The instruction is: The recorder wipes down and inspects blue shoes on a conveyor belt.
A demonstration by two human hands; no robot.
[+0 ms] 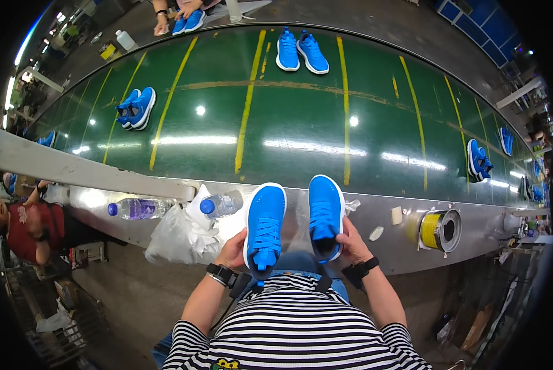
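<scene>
Two blue sneakers with white soles are in my hands, toes pointing away from me, over the metal ledge at the belt's near edge. My left hand is closed on the heel end of the left sneaker, which shows its laces and a heel loop. My right hand grips the heel side of the right sneaker, its dark opening partly visible. The sneakers are apart from each other. Fingers beneath both shoes are hidden.
A green conveyor belt with yellow lines carries other blue sneaker pairs. On the metal ledge are water bottles, a white plastic bag and a tin can. Co-workers are at left and across the belt.
</scene>
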